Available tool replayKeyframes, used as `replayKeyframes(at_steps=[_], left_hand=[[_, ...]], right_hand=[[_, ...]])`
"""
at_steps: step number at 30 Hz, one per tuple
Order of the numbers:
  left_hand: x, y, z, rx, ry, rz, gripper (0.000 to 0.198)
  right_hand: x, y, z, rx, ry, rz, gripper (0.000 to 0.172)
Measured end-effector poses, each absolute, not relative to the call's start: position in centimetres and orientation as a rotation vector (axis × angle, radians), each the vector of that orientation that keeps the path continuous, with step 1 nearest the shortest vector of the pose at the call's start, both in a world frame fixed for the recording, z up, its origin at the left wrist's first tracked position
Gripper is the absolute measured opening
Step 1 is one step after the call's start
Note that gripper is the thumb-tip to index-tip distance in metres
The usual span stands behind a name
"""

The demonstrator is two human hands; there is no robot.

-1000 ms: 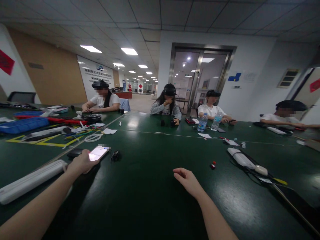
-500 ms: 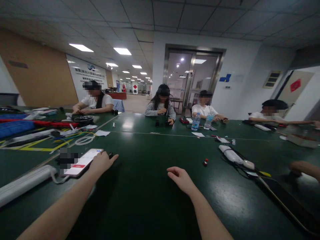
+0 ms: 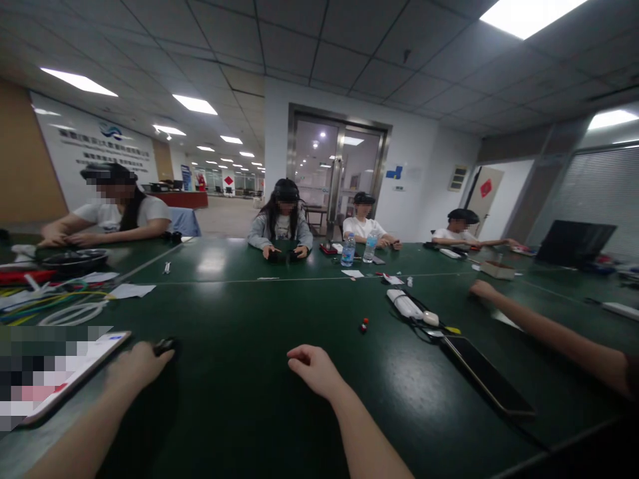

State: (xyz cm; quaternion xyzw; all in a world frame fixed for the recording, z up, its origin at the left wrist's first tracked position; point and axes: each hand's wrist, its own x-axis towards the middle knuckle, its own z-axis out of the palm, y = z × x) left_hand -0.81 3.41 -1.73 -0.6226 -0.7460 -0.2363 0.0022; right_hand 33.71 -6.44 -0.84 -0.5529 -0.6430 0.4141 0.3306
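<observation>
My left hand (image 3: pixel 137 367) is at the left, beside a large phone (image 3: pixel 74 376) lying on the green table. Its fingers close round a small dark object (image 3: pixel 164 346), which shows between the fingers and thumb; its kind cannot be made out. My right hand (image 3: pixel 317 369) rests low over the table near the middle. Its fingers are loosely bent, with a gap between thumb and forefinger, and nothing shows in it. A tiny red and black object (image 3: pixel 364 325) lies to the right of this hand, not touching it.
Right of centre lie a white power strip (image 3: pixel 405 305) and a dark tablet-like device (image 3: pixel 486 374). Another person's arm (image 3: pixel 539 322) reaches in from the right. Two water bottles (image 3: pixel 348 251) stand farther back. Cables (image 3: pixel 74 309) and paper (image 3: pixel 132 291) lie at left. Several people sit across.
The view has turned right and tilted, so the phone and my hands appear farther left. My left hand still holds the dark object. The neighbour's arm at right has come further into view.
</observation>
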Motion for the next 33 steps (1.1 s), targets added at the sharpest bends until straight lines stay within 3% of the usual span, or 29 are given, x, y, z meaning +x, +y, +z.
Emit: replayKeyframes(at_steps=[6,9,13,33], left_hand=[[10.5,-2.1,-2.1,-2.899,-2.014,-0.596,0.04],[13.5,-4.5,-1.5,-3.147,-1.847,-0.59,0.043],[13.6,-5.2,-1.3,-3.196,-1.854,-0.644,0.044],[12.8,-5.7,0.7,-3.416,-1.664,-0.669,0.042]], right_hand=[[32.6,-7.6,0.2,-1.35,-1.883,0.892,0.042],[32.3,-7.8,0.6,-1.276,-2.063,0.831,0.037],[32.3,-7.7,0.4,-1.287,-2.15,0.807,0.024],[32.2,-7.7,0.4,-1.322,-2.203,0.746,0.024]])
